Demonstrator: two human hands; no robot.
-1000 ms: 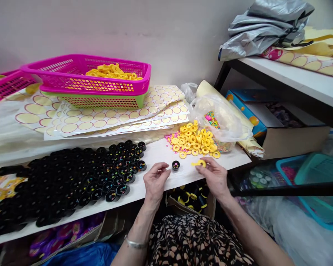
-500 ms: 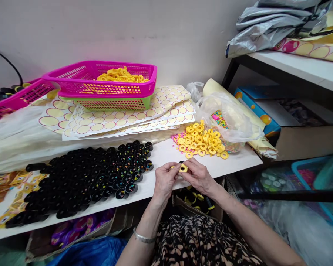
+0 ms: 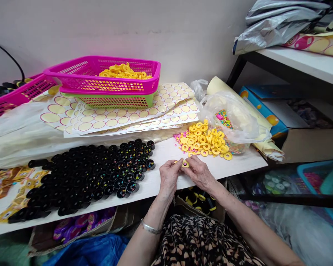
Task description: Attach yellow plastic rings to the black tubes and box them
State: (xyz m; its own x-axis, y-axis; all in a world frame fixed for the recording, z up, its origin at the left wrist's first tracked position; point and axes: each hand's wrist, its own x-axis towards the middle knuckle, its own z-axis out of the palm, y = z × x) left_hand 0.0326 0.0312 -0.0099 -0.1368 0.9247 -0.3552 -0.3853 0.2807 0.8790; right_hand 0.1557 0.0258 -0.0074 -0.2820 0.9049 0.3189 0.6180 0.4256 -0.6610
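Head view shows us the small yellow ring-shaped piece [image 3: 187, 163] between our two hands, just above the near edge of the white bench [image 3: 154, 183]. It lies to the right of our left hand [image 3: 168, 175] and to the left of our right hand [image 3: 201, 173], within fingertip reach of both, so neither seems clearly nearer. Its long axis appears to run crosswise, narrow tab toward the left fingers, though skin covers much of it. Both hands are nearly closed, thumbs and fingertips pinched on opposite sides of the piece. We see a dark centre through its round hole; what lies beneath is hidden. Beyond our right hand sits a loose heap of glossy yellow rings [image 3: 204, 140], smooth, flat and plastic-looking, with tiny round pink beads [image 3: 180, 138] spilling from its left side. A thin, crinkled clear bag [image 3: 238, 118] slumps behind it. Left of our left hand stand close-packed black cups [image 3: 131, 187], shiny and short-walled, many with coloured specks inside. Farther back, a mesh-sided pink basket [image 3: 100, 83] rests above papery sheets printed with pale circles [image 3: 144, 116].
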